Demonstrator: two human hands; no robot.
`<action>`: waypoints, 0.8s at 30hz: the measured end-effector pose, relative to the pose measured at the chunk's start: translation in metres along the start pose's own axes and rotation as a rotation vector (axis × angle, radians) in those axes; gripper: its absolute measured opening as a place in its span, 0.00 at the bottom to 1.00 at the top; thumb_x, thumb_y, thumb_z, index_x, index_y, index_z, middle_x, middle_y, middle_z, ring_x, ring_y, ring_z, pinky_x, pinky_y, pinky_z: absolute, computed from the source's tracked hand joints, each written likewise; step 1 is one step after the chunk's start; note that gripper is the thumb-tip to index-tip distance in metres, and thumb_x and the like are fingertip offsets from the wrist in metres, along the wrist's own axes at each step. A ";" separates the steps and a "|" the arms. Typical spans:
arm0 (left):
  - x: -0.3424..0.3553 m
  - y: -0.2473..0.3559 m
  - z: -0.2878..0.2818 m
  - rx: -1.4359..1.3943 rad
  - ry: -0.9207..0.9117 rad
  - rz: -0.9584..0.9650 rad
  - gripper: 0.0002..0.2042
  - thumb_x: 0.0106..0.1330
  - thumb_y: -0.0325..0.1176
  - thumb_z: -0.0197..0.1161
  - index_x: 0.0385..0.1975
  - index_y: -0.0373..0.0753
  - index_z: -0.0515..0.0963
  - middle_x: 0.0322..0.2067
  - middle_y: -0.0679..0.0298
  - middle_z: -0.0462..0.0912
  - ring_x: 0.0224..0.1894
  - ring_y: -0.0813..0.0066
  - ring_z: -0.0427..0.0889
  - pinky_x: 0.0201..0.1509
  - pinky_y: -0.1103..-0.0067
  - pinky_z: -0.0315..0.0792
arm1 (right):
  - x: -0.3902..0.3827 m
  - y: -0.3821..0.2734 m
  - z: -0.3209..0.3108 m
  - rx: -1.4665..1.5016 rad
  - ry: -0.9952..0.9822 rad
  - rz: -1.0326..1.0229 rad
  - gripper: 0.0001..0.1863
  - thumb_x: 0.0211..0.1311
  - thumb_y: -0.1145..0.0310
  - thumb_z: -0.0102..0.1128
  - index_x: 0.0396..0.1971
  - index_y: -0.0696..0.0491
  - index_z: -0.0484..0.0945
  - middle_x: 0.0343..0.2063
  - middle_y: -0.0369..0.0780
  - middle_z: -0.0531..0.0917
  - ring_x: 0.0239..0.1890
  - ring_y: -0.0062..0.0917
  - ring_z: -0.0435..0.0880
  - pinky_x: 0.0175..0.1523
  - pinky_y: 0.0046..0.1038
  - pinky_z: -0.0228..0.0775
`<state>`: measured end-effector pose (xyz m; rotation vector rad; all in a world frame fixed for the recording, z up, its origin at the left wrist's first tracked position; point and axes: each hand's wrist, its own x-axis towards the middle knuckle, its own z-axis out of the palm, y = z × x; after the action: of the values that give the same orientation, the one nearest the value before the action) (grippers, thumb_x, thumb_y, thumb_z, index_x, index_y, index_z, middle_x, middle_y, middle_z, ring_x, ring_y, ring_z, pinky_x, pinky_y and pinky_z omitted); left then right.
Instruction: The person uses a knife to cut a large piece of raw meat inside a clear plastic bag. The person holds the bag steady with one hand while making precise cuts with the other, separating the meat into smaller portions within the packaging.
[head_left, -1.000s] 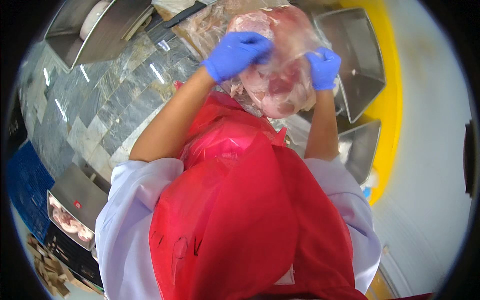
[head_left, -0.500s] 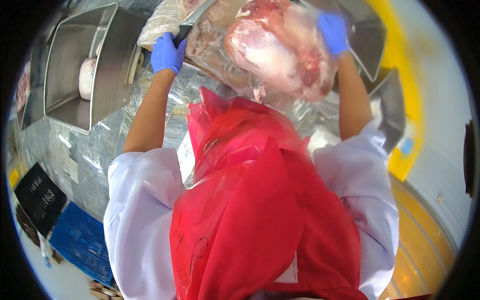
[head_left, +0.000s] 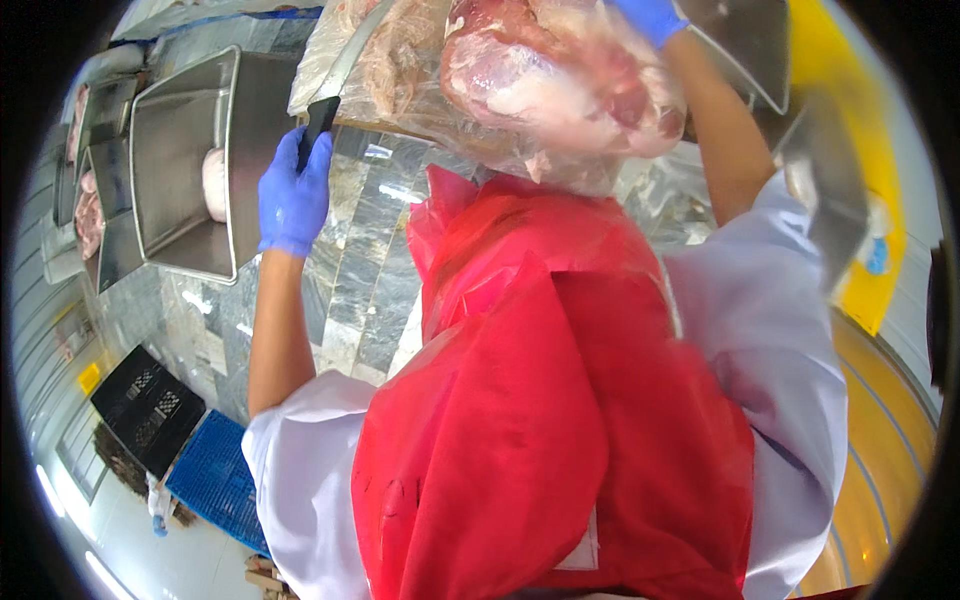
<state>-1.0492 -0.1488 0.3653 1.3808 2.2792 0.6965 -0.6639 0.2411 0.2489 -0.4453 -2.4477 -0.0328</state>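
Note:
My left hand (head_left: 294, 194), in a blue glove, is closed round the black handle of a knife (head_left: 345, 66). The long blade points up and away, over the left part of the plastic-covered work surface (head_left: 418, 122). A large raw piece of meat (head_left: 560, 85), pink with white fat, lies on the clear plastic in front of me. Beyond its far right side is my right hand (head_left: 652, 14), also gloved in blue. The top edge of the picture cuts off its fingers, so its grip on the meat does not show. Paler scraps (head_left: 395, 75) lie beside the blade.
A metal tub (head_left: 180, 245) with a pale piece inside stands at the left, and more tubs with meat (head_left: 90, 215) lie beyond it. Metal tubs (head_left: 745, 45) also stand at the right. Black (head_left: 150, 410) and blue crates (head_left: 222, 475) are at the lower left.
My left hand has drawn back toward me and left with the knife. The right hand has shifted up past the meat's far right side. The whole view has shifted a little.

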 end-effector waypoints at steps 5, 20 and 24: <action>-0.051 0.101 -0.054 0.048 -0.083 0.323 0.20 0.69 0.42 0.67 0.58 0.42 0.80 0.38 0.52 0.87 0.36 0.64 0.88 0.42 0.73 0.79 | 0.018 -0.037 -0.035 0.523 -0.027 0.554 0.16 0.58 0.65 0.60 0.16 0.59 0.75 0.13 0.44 0.70 0.18 0.29 0.68 0.27 0.36 0.63; -0.008 0.174 -0.053 0.771 -0.084 0.578 0.20 0.67 0.43 0.68 0.58 0.48 0.81 0.31 0.54 0.84 0.31 0.53 0.85 0.35 0.66 0.78 | 0.041 -0.059 -0.058 0.011 0.077 0.254 0.12 0.52 0.61 0.64 0.25 0.55 0.78 0.22 0.45 0.80 0.24 0.35 0.76 0.32 0.37 0.67; 0.005 0.185 -0.056 0.792 -0.087 0.751 0.21 0.67 0.42 0.68 0.58 0.45 0.80 0.29 0.55 0.83 0.28 0.54 0.83 0.31 0.66 0.78 | 0.027 -0.056 -0.063 -0.048 -0.159 0.400 0.21 0.53 0.55 0.69 0.43 0.53 0.84 0.35 0.47 0.87 0.37 0.40 0.87 0.45 0.38 0.77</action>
<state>-0.9526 -0.0833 0.5194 2.6179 1.9927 -0.1497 -0.6639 0.1882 0.3201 -0.9840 -2.4686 0.1166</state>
